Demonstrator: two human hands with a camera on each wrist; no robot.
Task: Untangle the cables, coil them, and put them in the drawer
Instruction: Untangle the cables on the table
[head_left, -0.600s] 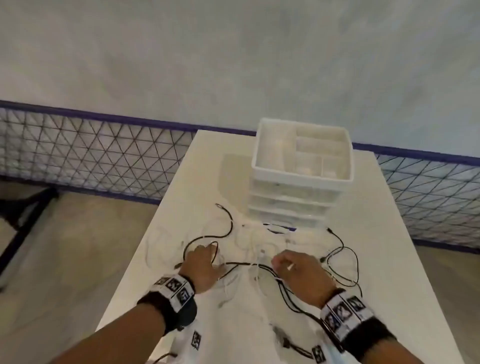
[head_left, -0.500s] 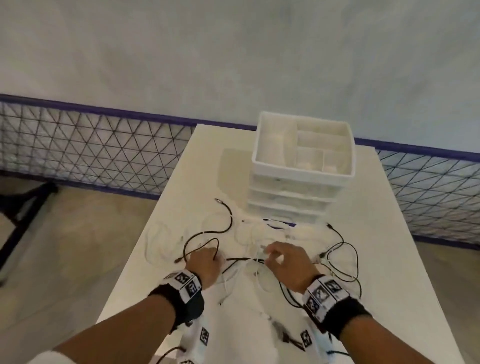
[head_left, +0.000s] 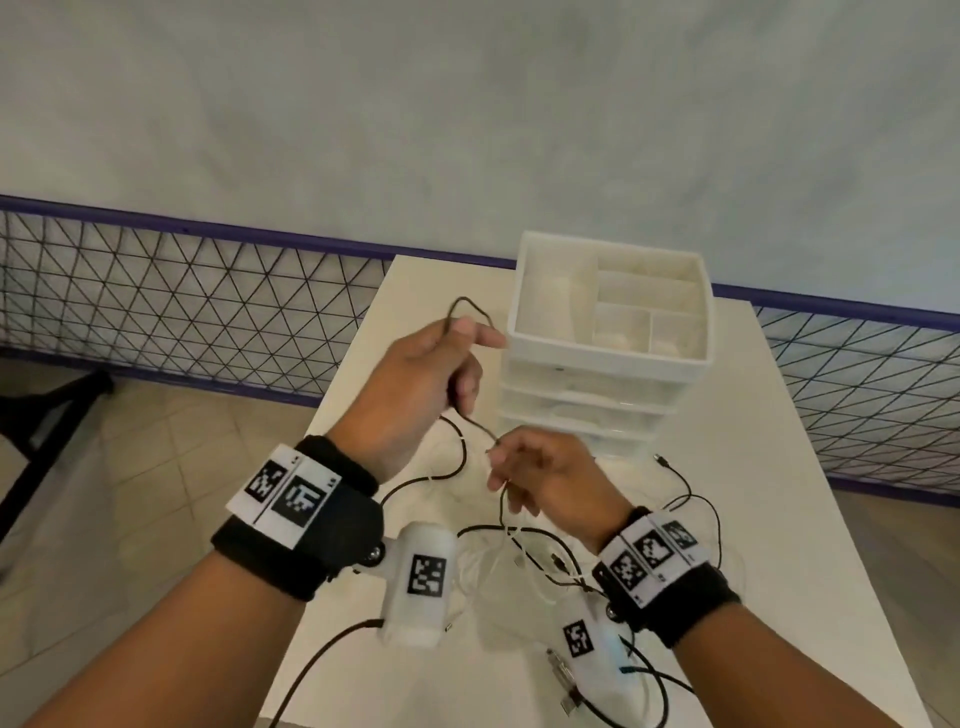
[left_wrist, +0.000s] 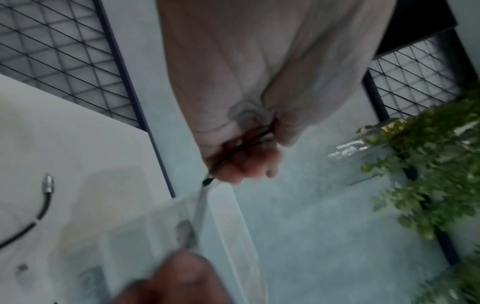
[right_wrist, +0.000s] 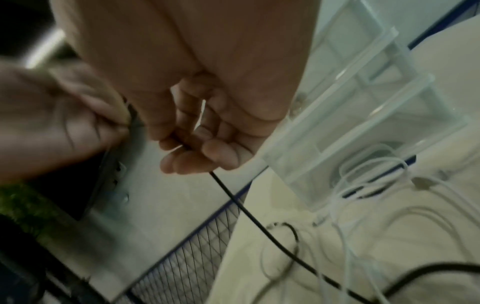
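Note:
My left hand (head_left: 457, 364) is raised in front of the white drawer unit (head_left: 608, 364) and grips a black cable (head_left: 461, 299), which loops above the fist. The cable drops to my right hand (head_left: 506, 467), which pinches it lower down. In the left wrist view the left hand (left_wrist: 246, 148) has its fingers curled round dark strands. In the right wrist view the right hand (right_wrist: 187, 152) pinches the black cable (right_wrist: 246, 209), which runs down to the table. A tangle of white cables (head_left: 498, 561) and black ones lies on the white table (head_left: 769, 519) under both hands.
The unit's top is an open compartment tray (head_left: 623, 291); its drawers look pushed in. A metal plug (head_left: 563, 675) lies near the front edge. A mesh fence (head_left: 182, 301) stands behind the table, with tiled floor on the left. Green plants (left_wrist: 428, 164) appear in the left wrist view.
Both hands have lifted off the table with the black cable. The left hand has risen higher, up in front of the drawer unit, and the right now pinches the cable below it.

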